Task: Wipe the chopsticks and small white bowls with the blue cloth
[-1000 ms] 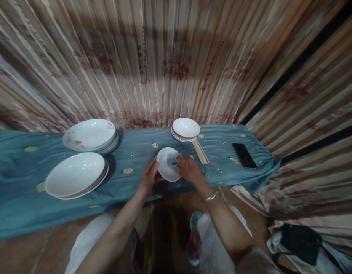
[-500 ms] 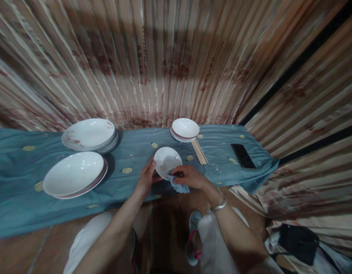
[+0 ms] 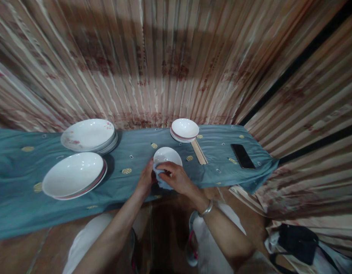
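A small white bowl [image 3: 168, 154] is held tilted over the near edge of the table. My left hand [image 3: 146, 177] grips it by its left side, the fingertips partly hidden behind the rim. In my right hand [image 3: 174, 176] is a light blue cloth [image 3: 164, 183], pinched and pressed on the bowl's left rim. Part of the cloth hangs down over the front of the bowl. The right hand covers the bowl's lower inside.
A stack of small bowls [image 3: 185, 129] stands at the back, with chopsticks [image 3: 199, 151] beside it. A black phone [image 3: 242, 156] lies to the right. Leftward are stacked floral plates [image 3: 88, 134] and large white bowls [image 3: 74, 175] on the blue tablecloth [image 3: 130, 142]. Pleated curtains rise behind.
My right hand has moved with the cloth leftward along the bowl, from its lower right rim to its left rim. The left hand still holds the bowl in nearly the same place.
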Demonstrator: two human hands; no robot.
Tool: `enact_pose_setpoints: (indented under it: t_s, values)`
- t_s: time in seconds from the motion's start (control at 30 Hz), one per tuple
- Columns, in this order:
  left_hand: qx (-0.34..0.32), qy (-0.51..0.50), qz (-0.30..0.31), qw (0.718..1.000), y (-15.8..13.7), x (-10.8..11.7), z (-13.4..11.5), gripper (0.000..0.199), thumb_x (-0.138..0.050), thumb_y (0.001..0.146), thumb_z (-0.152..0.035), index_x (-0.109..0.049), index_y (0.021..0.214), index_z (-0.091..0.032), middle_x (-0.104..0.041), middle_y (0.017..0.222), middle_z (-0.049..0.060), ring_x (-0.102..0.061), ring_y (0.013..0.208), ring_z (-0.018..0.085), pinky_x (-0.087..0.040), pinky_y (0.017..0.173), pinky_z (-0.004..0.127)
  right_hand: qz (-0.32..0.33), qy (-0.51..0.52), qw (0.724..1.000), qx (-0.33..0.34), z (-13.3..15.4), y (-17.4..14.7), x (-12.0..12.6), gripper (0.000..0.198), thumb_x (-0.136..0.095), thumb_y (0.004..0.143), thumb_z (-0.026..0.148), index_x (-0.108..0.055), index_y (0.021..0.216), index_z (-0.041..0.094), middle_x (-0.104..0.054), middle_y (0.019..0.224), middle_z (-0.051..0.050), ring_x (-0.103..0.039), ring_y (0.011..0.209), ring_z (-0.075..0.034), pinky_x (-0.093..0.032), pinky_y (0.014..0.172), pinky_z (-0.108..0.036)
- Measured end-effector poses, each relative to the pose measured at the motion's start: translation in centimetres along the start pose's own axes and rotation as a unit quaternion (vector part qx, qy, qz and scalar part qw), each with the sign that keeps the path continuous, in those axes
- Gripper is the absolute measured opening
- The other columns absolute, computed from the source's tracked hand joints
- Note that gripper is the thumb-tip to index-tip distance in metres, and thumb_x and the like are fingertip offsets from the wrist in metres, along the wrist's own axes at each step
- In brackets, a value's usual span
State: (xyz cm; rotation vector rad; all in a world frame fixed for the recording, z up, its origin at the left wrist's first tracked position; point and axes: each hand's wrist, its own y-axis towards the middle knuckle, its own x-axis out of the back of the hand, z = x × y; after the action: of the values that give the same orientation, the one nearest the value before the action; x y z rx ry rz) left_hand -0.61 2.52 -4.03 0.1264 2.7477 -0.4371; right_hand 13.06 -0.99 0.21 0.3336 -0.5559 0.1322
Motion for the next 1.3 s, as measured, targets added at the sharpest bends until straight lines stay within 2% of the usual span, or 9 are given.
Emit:
enact_pose_setpoints:
  t_s: [0.23,0.37,0.47,0.6,0.77,1.0,1.3]
  values:
    - [0.025,0.027,-0.027,0.999,0.0,-0.3,-0.1,0.044,-0.052,0.088,-0.047,-0.064,0.116,-0.016,-0.071,0.094,0.009,-0.066,0.085,0.022,-0.057,0.061,0.029,-0.052,-0.092,0.994,0.020,-0.1,2.2,-0.6,0.025,-0.055,0.085,0.016,-0.068,0.106,0.021,-0.067,0.117,-0.005,-0.059,0.111,-0.016,-0.041,0.102,-0.030]
    - [0.016,0.011,-0.007,1.000,-0.4,-0.5,-0.5,0.044,-0.058,0.085,-0.043,-0.062,0.121,-0.018,-0.068,0.110,0.010,-0.066,0.093,0.024,-0.058,0.061,0.030,-0.075,-0.151,0.986,0.018,-0.4,3.4,-0.5,0.026,-0.052,0.087,0.016,-0.068,0.107,0.019,-0.067,0.117,-0.006,-0.057,0.112,-0.017,-0.039,0.104,-0.030]
    - [0.012,0.006,0.007,1.000,-0.6,-0.6,-0.7,0.053,-0.069,0.077,-0.039,-0.059,0.127,-0.022,-0.065,0.122,0.009,-0.064,0.104,0.027,-0.060,0.065,0.033,-0.090,-0.173,0.981,0.020,-0.8,4.1,-0.3,0.027,-0.049,0.088,0.016,-0.067,0.108,0.019,-0.067,0.117,-0.007,-0.057,0.111,-0.018,-0.040,0.103,-0.032]
    - [-0.003,0.005,0.029,1.000,-0.6,-0.6,-0.7,0.063,-0.074,0.072,-0.039,-0.058,0.131,-0.023,-0.065,0.124,0.009,-0.061,0.111,0.030,-0.061,0.071,0.037,-0.112,-0.178,0.977,0.024,-1.6,4.9,0.1,0.027,-0.049,0.088,0.015,-0.068,0.106,0.019,-0.068,0.113,-0.007,-0.059,0.106,-0.019,-0.042,0.100,-0.033]
    - [-0.003,0.009,0.028,1.000,-0.6,-0.4,-0.6,0.062,-0.075,0.071,-0.038,-0.059,0.129,-0.024,-0.066,0.124,0.008,-0.059,0.114,0.032,-0.061,0.071,0.036,-0.127,-0.207,0.970,0.003,-2.7,5.6,0.9,0.025,-0.050,0.088,0.013,-0.067,0.106,0.017,-0.068,0.110,-0.009,-0.060,0.104,-0.021,-0.044,0.099,-0.034]
    - [-0.001,0.007,0.035,0.999,-0.7,-0.4,-0.8,0.065,-0.077,0.069,-0.039,-0.059,0.130,-0.023,-0.066,0.123,0.009,-0.056,0.118,0.034,-0.061,0.072,0.039,-0.121,-0.284,0.950,-0.037,-4.5,5.5,2.0,0.024,-0.049,0.088,0.011,-0.065,0.105,0.017,-0.068,0.103,-0.011,-0.060,0.099,-0.023,-0.045,0.096,-0.038]
    - [-0.002,0.016,0.040,0.999,-0.4,-0.2,-0.4,0.069,-0.076,0.068,-0.042,-0.057,0.132,-0.023,-0.065,0.122,0.010,-0.058,0.114,0.034,-0.061,0.066,0.037,-0.056,-0.373,0.919,-0.114,-5.1,3.8,3.2,0.021,-0.050,0.088,0.012,-0.061,0.106,0.013,-0.067,0.104,-0.014,-0.060,0.097,-0.024,-0.045,0.091,-0.037]
